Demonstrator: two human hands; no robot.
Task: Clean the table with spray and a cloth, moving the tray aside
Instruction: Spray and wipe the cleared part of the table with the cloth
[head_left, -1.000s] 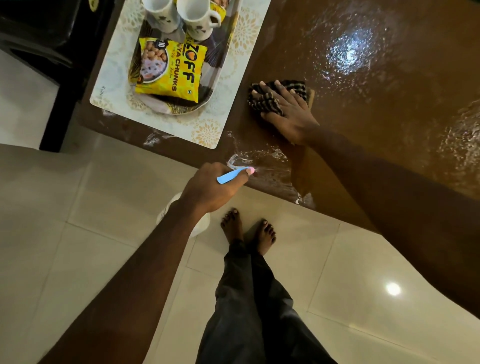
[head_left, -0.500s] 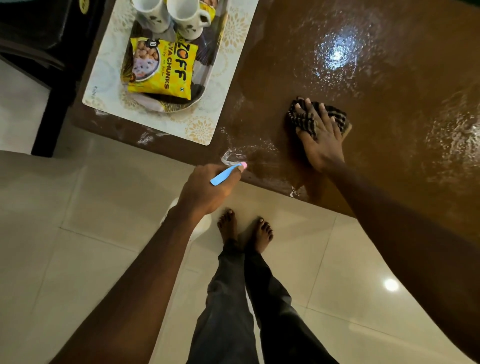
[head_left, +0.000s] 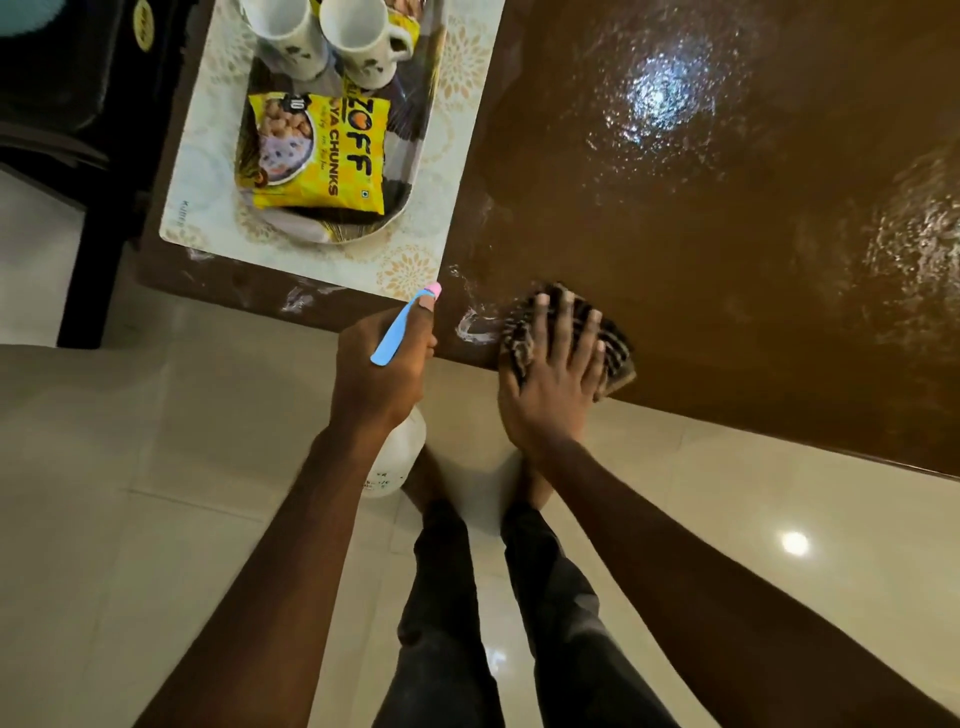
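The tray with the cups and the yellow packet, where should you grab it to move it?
Probably by the tray's rounded near rim, coming from the table's front edge. That end is bare, while the two mugs crowd the far end and the soya chunks packet fills the middle. Both hands are busy: left hand holds the spray bottle, right hand presses the cloth.

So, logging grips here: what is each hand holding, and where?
Left hand grips the spray bottle at its neck, behind the trigger. Right hand presses flat on the cloth.
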